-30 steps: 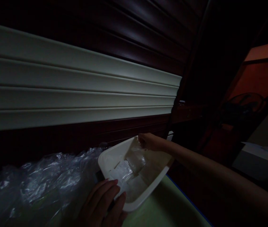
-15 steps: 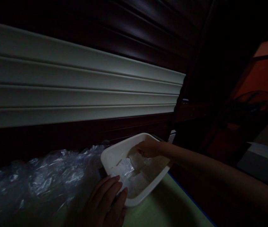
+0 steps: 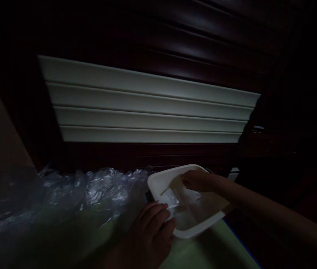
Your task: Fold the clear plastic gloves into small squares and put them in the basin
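Observation:
A white plastic basin [image 3: 166, 174] with rounded corners sits on a green surface, with crumpled clear plastic [image 3: 186, 215] inside it. My left hand [image 3: 154, 229] is at the near left corner, its fingers bent together over the rim. Inside the basin, near the far wall, my right hand [image 3: 196, 180] is closed with its fingertips pointing down. Clear plastic lies just under those fingers; dim light hides what is pinched in them. My right forearm crosses the basin's right rim.
A heap of crumpled clear plastic film [image 3: 108, 188] stretches along the left of the green surface [image 3: 211, 246]. Behind stands a dark wooden panel with pale horizontal slats [image 3: 152, 112]. A small white object [image 3: 233, 173] shows beyond the basin's right side. The room is very dark.
The view has swung left, so the basin and both hands appear further right. My right hand stays closed in the basin and my left hand stays at its rim.

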{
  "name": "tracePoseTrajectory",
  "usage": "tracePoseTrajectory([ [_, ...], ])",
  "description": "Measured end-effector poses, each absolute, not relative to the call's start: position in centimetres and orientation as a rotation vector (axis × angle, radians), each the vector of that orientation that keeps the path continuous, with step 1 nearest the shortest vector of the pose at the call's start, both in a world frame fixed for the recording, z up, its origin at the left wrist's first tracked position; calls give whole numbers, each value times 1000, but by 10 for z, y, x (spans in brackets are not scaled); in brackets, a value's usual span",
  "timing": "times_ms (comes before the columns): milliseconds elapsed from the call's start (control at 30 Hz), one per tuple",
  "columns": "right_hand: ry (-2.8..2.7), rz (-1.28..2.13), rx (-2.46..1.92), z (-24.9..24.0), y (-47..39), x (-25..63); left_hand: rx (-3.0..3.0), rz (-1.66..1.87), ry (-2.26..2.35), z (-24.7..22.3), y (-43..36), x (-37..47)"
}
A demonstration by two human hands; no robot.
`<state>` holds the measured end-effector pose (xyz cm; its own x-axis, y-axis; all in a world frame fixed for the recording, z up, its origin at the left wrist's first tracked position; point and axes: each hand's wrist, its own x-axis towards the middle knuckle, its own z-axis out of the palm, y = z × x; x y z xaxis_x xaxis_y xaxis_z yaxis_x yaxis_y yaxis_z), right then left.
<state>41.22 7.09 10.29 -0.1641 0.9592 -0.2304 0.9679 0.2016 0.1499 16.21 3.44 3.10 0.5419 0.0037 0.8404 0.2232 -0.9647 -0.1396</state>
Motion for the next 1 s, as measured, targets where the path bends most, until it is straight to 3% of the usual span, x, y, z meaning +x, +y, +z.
tracePoseTrajectory([
  [200,2350,285,1873,136,49,359,-2566,-1309,-181,33,31,160],
  [467,2680,403,1705,163,16,251,-2566,-1024,-808,21,-3,67],
  [700,2920,347,1631,112,35,178,-2366,-882,-1276,7,17,-25],
  [1000,2853,319,1851,45,89,147,-2336,-730,-1379,3,18,-28],
])
